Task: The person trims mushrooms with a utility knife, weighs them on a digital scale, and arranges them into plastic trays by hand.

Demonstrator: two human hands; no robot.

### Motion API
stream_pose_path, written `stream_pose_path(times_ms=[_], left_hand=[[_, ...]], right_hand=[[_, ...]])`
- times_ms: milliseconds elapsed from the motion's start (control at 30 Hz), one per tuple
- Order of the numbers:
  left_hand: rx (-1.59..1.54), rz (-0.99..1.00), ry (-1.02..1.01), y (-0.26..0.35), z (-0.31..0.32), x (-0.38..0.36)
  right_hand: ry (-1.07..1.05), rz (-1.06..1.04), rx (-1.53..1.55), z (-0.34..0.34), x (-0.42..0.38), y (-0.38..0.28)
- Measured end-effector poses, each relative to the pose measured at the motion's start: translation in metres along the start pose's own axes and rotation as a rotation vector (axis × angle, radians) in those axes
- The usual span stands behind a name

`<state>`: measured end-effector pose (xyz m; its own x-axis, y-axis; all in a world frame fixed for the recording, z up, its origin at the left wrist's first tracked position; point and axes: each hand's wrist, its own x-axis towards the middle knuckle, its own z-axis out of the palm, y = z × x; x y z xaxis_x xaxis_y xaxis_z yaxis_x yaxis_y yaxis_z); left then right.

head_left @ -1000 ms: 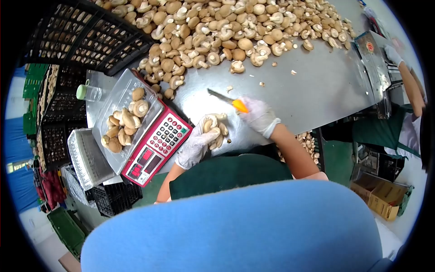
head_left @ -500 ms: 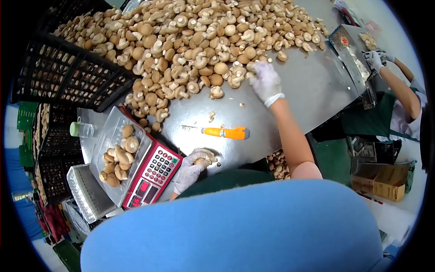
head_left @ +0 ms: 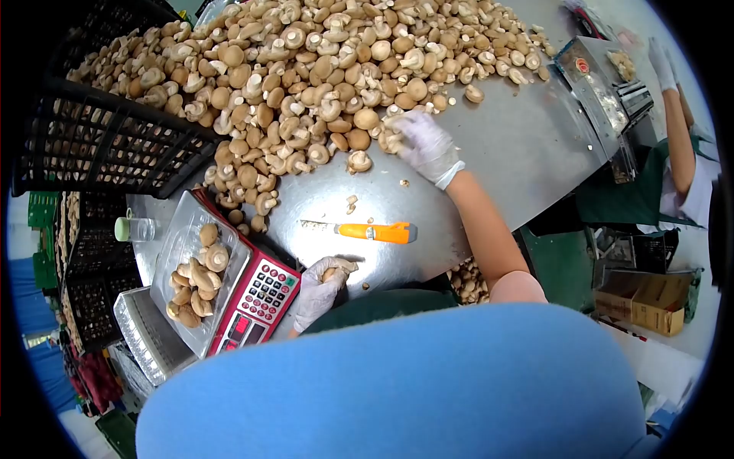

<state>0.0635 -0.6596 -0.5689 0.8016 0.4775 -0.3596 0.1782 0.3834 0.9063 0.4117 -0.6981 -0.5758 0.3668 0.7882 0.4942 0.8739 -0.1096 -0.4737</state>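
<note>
Nearest, the gloved left hand [head_left: 319, 294] has its grip curled around at least one held mushroom [head_left: 330, 273], just right of the red scale [head_left: 264, 294]; the fingers hide how many. Such a piece is probably light and a little springy, but its cap edge could tear, so a gentle hold on the firmer stem seems best. Farther, the orange knife [head_left: 378, 232] lies on the metal counter [head_left: 508, 157], its stiff-looking handle toward the right. Beyond it, the gloved right hand [head_left: 426, 145] is at the near edge of the mushroom pile [head_left: 321, 84], fingers partly bent; whether this grip has closed on any mushroom, I cannot tell.
</note>
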Motion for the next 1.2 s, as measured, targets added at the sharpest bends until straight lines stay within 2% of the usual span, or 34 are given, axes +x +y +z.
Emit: stream_pose_path(times_ms=[67, 133, 167, 200, 233, 300, 367, 400, 467, 500, 567, 633, 667, 700, 767, 800, 833, 900, 933, 967, 1033, 1167, 1200], left_hand=[[0.048, -0.018, 0.037, 0.007, 0.003, -0.002], [0.036, -0.128, 0.023, 0.012, 0.004, -0.003], [0.030, -0.117, 0.039, 0.016, 0.008, -0.005], [0.106, -0.094, 0.035, 0.020, 0.013, -0.006], [0.181, -0.071, 0.030, 0.022, 0.015, -0.007], [0.097, -0.052, 0.018, 0.013, 0.011, -0.008], [-0.067, -0.145, 0.041, 0.009, 0.011, -0.009], [-0.071, -0.136, 0.046, 0.010, 0.010, -0.010], [-0.043, -0.178, -0.018, 0.013, 0.006, -0.011], [-0.030, -0.197, -0.043, 0.015, 0.004, -0.012], [-0.118, -0.267, -0.082, 0.015, 0.001, -0.011], [-0.149, -0.209, -0.084, 0.001, -0.003, -0.010], [-0.220, -0.207, -0.048, -0.001, 0.000, -0.010], [-0.225, -0.195, -0.039, -0.002, 0.001, -0.011], [-0.257, -0.222, -0.008, -0.001, 0.002, -0.011], [-0.186, -0.198, 0.027, -0.002, 0.005, -0.009], [-0.185, -0.192, 0.024, -0.003, 0.004, -0.009], [-0.138, -0.174, -0.010, -0.009, 0.000, -0.008], [-0.166, -0.150, -0.051, -0.013, -0.004, -0.007], [-0.163, -0.148, -0.055, -0.016, -0.005, -0.007], [-0.131, -0.179, -0.036, -0.017, -0.005, -0.006], [-0.174, -0.214, -0.001, -0.021, -0.004, -0.005], [-0.171, -0.212, 0.003, -0.022, -0.005, -0.004]], right_hand=[[-0.173, -0.011, -0.142, 0.006, -0.003, -0.018], [-0.180, 0.026, -0.145, 0.012, -0.001, -0.015], [-0.183, 0.074, -0.162, 0.014, 0.000, -0.010], [-0.096, 0.050, -0.090, 0.019, 0.000, -0.004], [-0.099, 0.035, -0.087, 0.022, 0.000, 0.003], [-0.062, 0.260, 0.224, 0.020, 0.007, 0.005], [-0.095, 0.462, 0.366, 0.009, 0.020, 0.008], [-0.099, 0.374, 0.423, 0.008, 0.025, 0.025], [-0.118, 0.664, 1.049, 0.015, 0.038, 0.056], [0.045, 0.630, 1.253, 0.029, 0.044, 0.057], [-0.147, 0.804, 1.483, 0.007, 0.054, 0.057], [-0.151, 0.775, 1.530, 0.000, 0.066, 0.037], [-0.094, 0.848, 1.370, 0.005, 0.078, 0.025], [0.032, 0.708, 1.259, 0.039, 0.080, 0.055], [0.038, 0.624, 0.915, 0.052, 0.086, 0.070], [-0.020, 0.559, 0.491, 0.056, 0.095, 0.089], [-0.016, 0.555, 0.489, 0.050, 0.102, 0.074], [0.092, 0.403, -0.032, 0.024, 0.119, 0.020], [0.134, 0.239, 0.011, 0.023, 0.127, 0.017], [-0.023, 0.296, 0.036, 0.019, 0.144, 0.016], [-0.141, 0.104, -0.277, 0.017, 0.174, 0.000], [-0.013, -0.130, -0.402, 0.030, 0.225, -0.055], [-0.095, -0.162, -0.334, 0.040, 0.235, -0.062]])
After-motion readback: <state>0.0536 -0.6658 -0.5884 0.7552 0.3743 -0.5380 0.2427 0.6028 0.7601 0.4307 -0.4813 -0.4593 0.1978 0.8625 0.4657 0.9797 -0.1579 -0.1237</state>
